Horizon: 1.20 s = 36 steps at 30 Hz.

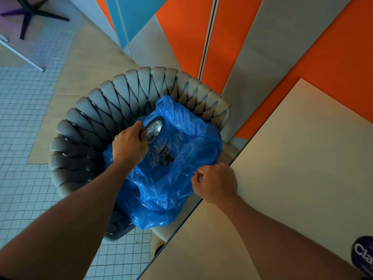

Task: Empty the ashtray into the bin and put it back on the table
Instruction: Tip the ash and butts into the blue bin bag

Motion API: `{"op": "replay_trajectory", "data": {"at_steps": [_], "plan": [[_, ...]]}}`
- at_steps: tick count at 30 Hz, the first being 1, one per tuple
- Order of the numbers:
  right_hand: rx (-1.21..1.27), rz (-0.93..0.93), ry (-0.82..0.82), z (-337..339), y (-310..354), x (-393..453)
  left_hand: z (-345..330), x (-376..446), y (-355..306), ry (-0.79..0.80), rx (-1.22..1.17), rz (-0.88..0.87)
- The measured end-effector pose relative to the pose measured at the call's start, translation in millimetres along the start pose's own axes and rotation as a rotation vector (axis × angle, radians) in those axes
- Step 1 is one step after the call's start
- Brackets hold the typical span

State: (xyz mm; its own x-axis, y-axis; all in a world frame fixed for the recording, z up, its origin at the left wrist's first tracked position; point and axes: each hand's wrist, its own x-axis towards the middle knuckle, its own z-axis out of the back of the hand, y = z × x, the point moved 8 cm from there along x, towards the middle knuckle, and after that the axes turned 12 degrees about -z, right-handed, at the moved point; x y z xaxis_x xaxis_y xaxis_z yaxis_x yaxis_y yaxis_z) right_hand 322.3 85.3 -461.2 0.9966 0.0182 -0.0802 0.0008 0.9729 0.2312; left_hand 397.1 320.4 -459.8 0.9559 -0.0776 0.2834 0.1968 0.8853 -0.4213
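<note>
A small round metal ashtray [154, 129] with a dark rim is tilted on its side over the open blue bin bag [173, 190]. My left hand [129, 145] grips the ashtray by its near edge. Dark ash specks still cling to its shiny inside, and a patch of ash [163, 155] lies inside the bag below it. My right hand [216, 182] pinches the bag's right edge and holds it open, just beside the corner of the beige table [292, 158]. The bag rests on the seat of a grey woven chair [113, 102].
The beige table fills the right side, with a dark round sticker [363, 253] near its lower right. Orange, grey and blue wall panels [252, 47] stand behind the chair. Small white floor tiles [22, 110] lie to the left, and a black table base [32, 14] stands at the far top left.
</note>
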Motion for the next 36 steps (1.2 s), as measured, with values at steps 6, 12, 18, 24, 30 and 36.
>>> {"op": "replay_trajectory", "data": {"at_steps": [6,12,18,24,30,36], "plan": [[0.001,-0.008,0.008,-1,-1,0,-1,1,-4,0.013,0.043,-0.047],[0.01,-0.017,-0.011,3,0,-1,-1,2,-14,0.018,0.09,-0.125],[0.017,-0.025,-0.004,4,0,-1,-3,2,-19,0.052,0.14,-0.183],[0.023,-0.03,0.004,5,0,-1,-3,1,-24,0.057,0.179,-0.218],[0.024,-0.032,0.032,4,1,-1,-4,0,-27,0.061,0.196,-0.249],[0.033,-0.026,0.032,6,1,-1,-6,0,-26,0.066,0.201,-0.245]]}}
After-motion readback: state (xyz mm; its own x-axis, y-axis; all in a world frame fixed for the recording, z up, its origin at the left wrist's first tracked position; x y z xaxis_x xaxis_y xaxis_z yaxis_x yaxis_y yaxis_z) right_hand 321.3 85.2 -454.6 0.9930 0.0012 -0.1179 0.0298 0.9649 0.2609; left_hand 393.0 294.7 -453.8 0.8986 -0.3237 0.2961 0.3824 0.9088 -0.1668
